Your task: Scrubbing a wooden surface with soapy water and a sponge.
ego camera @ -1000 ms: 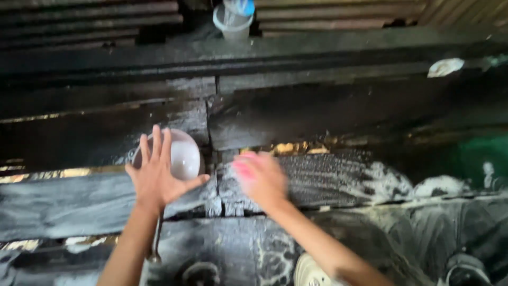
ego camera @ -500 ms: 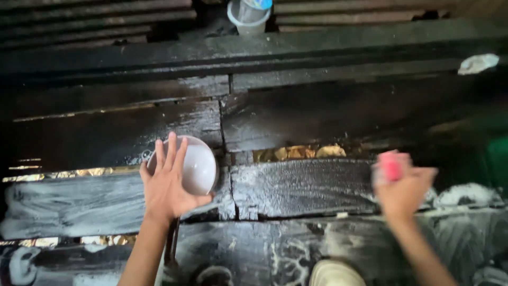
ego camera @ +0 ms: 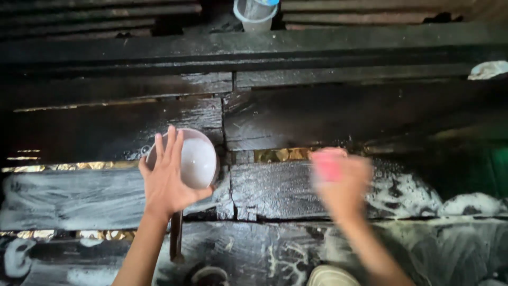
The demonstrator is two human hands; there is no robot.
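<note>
My left hand rests flat, fingers spread, on the rim of a pale bowl of whitish liquid standing on wet black planks. My right hand is blurred with motion over the soapy plank to the right, gripping a pink scrubbing pad pressed towards the wood. White suds cover the planks around and to the right of that hand.
A clear plastic cup stands at the top on the far boards. A white scrap lies at the upper right. Gaps between planks show yellow leaves. A thin dark rod lies below my left wrist. A foot shows at the bottom.
My right hand with the pink pad swept right across the plank, then back left to the middle. More suds show on the right. My left hand stayed on the bowl.
</note>
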